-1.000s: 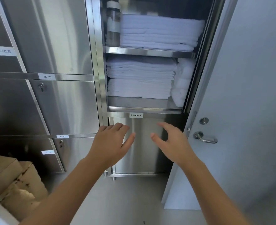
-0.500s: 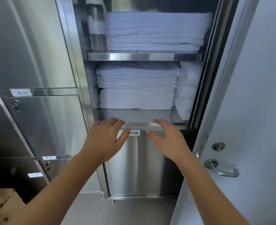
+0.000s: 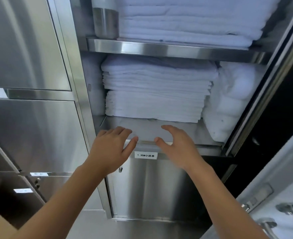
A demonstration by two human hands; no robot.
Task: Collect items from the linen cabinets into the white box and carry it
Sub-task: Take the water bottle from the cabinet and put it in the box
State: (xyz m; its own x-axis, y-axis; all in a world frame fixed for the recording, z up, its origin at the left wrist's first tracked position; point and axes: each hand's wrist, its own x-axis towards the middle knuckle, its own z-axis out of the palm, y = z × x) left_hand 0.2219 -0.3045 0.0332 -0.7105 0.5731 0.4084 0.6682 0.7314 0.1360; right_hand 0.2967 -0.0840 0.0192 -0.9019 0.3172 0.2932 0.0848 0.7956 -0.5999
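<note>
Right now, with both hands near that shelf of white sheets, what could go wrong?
The folded stack is tall; the open left hand and right hand might take only part, and loose layers could slide off the shelf. The crumpled bundle leans against the stack's right side and may slump out once the stack moves. No white box is in view to receive them.

The upper steel shelf (image 3: 168, 49), crossing the top centre of the frame, bears a tall stack of folded white linen (image 3: 185, 23) with a metal canister (image 3: 105, 21) standing just beside it on the left. The lower steel shelf (image 3: 159, 130), at mid-frame, carries a neat pile of folded white sheets (image 3: 156, 94). A bulkier white bundle (image 3: 232, 100) is pressed against that pile's right side.
</note>
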